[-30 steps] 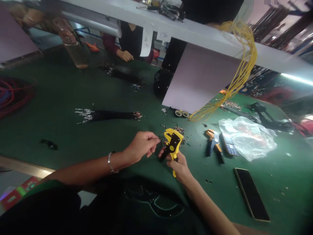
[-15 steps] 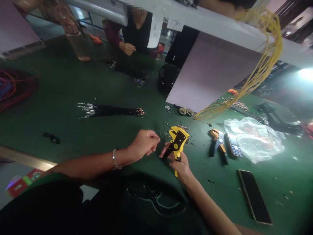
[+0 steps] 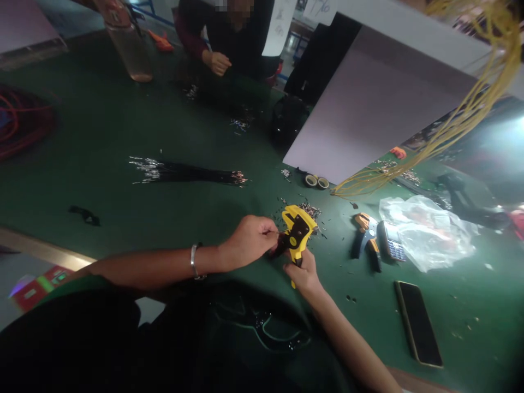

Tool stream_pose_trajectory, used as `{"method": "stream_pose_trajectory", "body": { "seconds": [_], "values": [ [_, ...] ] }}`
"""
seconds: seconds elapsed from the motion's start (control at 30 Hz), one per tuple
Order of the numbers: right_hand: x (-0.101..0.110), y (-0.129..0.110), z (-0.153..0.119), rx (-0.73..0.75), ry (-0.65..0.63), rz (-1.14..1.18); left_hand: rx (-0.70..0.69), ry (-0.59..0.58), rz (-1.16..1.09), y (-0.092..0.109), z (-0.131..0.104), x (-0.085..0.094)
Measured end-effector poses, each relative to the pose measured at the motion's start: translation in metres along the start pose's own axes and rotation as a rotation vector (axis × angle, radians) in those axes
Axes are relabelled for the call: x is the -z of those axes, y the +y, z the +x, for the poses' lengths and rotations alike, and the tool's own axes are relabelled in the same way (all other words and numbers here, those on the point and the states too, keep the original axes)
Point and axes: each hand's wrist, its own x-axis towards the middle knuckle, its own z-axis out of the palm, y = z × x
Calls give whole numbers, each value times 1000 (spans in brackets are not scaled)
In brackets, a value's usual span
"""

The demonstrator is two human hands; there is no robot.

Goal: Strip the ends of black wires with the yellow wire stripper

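My right hand (image 3: 303,270) is wrapped around the handles of a yellow and black wire stripper (image 3: 301,229), its head tilted up above the table. My left hand (image 3: 251,243) is closed in a pinch just left of the tool. What looks like a thin wire (image 3: 280,233) barely shows between its fingertips and the stripper; most of it is hidden. Under the stripper's head lies a scatter of small cut bits (image 3: 313,212). A bundle of black wires (image 3: 188,173) with bared ends rests farther left on the green table (image 3: 123,218).
To the right lie a second wire stripper (image 3: 366,240), a keypad phone (image 3: 392,240), a clear plastic bag (image 3: 429,232) and a smartphone (image 3: 418,323). Tape rolls (image 3: 316,181) sit by a pale panel (image 3: 368,103). Yellow wires (image 3: 446,136) hang down. Across the table is another person's hand (image 3: 219,63).
My left hand has moved right, up to the wire stripper. My right hand keeps its hold on the tool. The view has shifted slightly.
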Motion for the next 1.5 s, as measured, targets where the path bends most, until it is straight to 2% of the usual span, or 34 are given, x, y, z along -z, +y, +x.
{"method": "stream_pose_trajectory", "body": {
  "seconds": [0.33, 0.5, 0.7, 0.8, 1.03, 1.2, 1.5],
  "values": [
    [-3, 1, -3, 67, 19, -141, -19, -1, -5, -3, -1, -6],
    [-2, 7, -6, 188, 51, -342, -46, -36, -4, 0, -4, -2],
    [-1, 4, -8, 422, 131, -624, 6, -97, -25, 8, -9, 2],
    [0, -1, -10, 459, 165, -698, 18, -110, -22, 12, -10, 3],
    [6, -9, -10, 506, 179, -739, 25, -153, -85, 11, -9, 5],
    [6, -5, -9, 545, 183, -724, -34, -171, -67, 5, -6, 7],
    [5, -5, -10, 546, 197, -720, -25, -225, -79, 13, -4, 9]
  ]
}}
